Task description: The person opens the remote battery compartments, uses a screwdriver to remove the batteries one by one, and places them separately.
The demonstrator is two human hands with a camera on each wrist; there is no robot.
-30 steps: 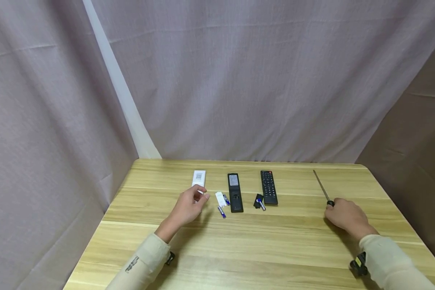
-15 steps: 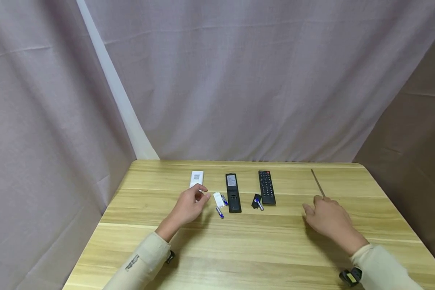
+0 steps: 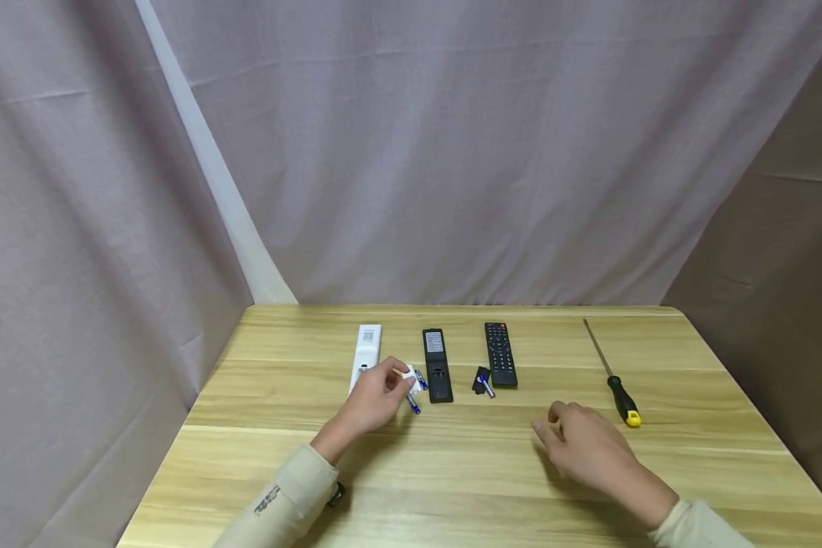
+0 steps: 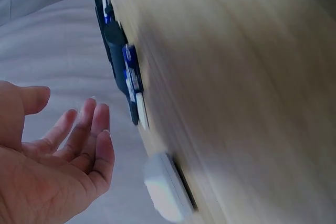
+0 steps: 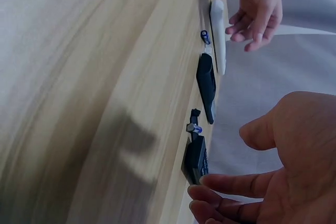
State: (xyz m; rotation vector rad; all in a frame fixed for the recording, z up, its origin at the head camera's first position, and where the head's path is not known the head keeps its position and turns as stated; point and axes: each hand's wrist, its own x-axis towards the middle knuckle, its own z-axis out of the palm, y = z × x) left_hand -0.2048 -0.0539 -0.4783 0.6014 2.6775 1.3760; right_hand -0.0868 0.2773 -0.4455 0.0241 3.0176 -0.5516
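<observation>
My left hand [image 3: 375,399] hovers empty, fingers relaxed, beside the white remote control [image 3: 367,342], which lies with its battery bay uncovered. Its fingertips overlap the white battery cover [image 3: 415,383] in the head view; the left wrist view shows the palm and fingers holding nothing. Two blue-and-silver batteries [image 3: 413,405] lie by that cover. My right hand [image 3: 584,444] is raised over the table, loosely curved and empty, left of the screwdriver [image 3: 620,396] with its black and yellow handle. In the right wrist view its fingers overlap the black button remote [image 5: 195,157].
A black remote [image 3: 438,367] lies back up with its bay uncovered, in the middle. Right of it, a battery [image 3: 488,387] lies on a small black cover [image 3: 478,382] beside the button remote. Grey curtains [image 3: 425,152] rise behind the wooden table [image 3: 452,487].
My right hand has let go of the screwdriver and moved left and nearer, leaving it on the table. My left hand has shifted right from over the white remote towards its cover.
</observation>
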